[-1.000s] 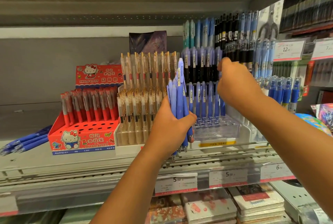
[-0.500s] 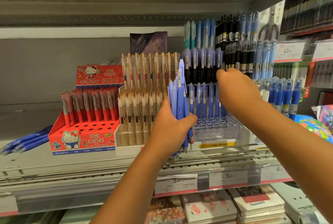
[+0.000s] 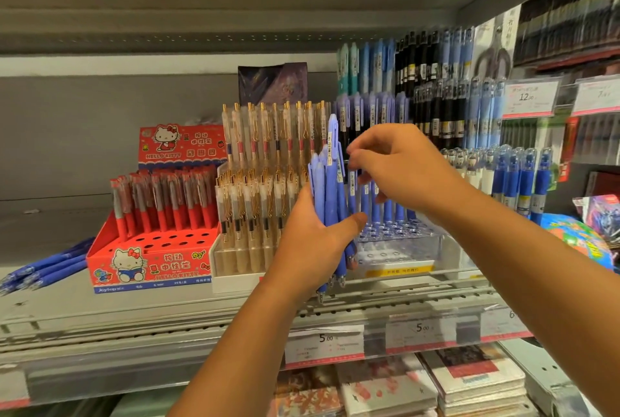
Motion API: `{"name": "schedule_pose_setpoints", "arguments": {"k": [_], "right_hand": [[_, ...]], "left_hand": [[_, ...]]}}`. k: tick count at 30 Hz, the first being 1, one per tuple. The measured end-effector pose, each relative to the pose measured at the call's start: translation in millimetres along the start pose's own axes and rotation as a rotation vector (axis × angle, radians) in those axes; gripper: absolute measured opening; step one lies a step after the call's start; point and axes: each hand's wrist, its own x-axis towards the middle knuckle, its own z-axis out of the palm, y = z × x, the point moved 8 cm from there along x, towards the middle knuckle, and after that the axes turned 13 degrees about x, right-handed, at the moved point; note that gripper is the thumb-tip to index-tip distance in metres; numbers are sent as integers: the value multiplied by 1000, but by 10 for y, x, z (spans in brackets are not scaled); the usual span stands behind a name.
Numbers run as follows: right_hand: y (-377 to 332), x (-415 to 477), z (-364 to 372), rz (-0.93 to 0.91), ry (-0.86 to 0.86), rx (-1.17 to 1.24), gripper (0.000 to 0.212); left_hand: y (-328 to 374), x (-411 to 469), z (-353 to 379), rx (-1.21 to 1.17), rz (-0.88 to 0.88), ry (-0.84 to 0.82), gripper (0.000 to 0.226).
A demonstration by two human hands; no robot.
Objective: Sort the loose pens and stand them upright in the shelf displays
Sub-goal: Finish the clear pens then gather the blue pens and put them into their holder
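Note:
My left hand (image 3: 312, 242) is shut on a bundle of blue pens (image 3: 327, 188), held upright with the tips down in front of the shelf. One pen stands taller than the others. My right hand (image 3: 402, 165) is just right of the bundle's top, fingers apart, with its fingertips by the tallest pen; nothing is visibly gripped. Behind my hands sits a clear tiered pen rack (image 3: 399, 245) with a row of blue pens standing at its back and open holes in front. More loose blue pens (image 3: 43, 269) lie flat at the shelf's left end.
A red Hello Kitty pen box (image 3: 151, 265) with open front holes stands left of a beige-pen display (image 3: 265, 182). Dark and light blue pens fill racks at the back right (image 3: 436, 81). Price labels (image 3: 323, 341) line the shelf edge, with notebooks (image 3: 476, 379) on the shelf below.
My right hand has come down and left from the rack's back rows to the top of the bundle. My left hand and the bundle have stayed in place.

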Motion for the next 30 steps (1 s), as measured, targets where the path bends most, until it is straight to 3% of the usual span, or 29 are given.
{"name": "schedule_pose_setpoints", "arguments": {"k": [3, 9, 15, 24, 30], "right_hand": [[-13, -90, 86, 42, -53, 262, 6], [2, -131, 94, 19, -98, 320, 24], [108, -109, 10, 40, -19, 355, 35], [229, -61, -145, 51, 134, 521, 32], [125, -43, -295, -190, 287, 239, 31]], "left_hand": [[32, 1, -3, -17, 16, 4, 49], [50, -19, 9, 13, 25, -5, 54], [95, -47, 20, -10, 32, -2, 48], [34, -29, -39, -20, 20, 72, 26], [35, -41, -85, -52, 31, 120, 21]]}}
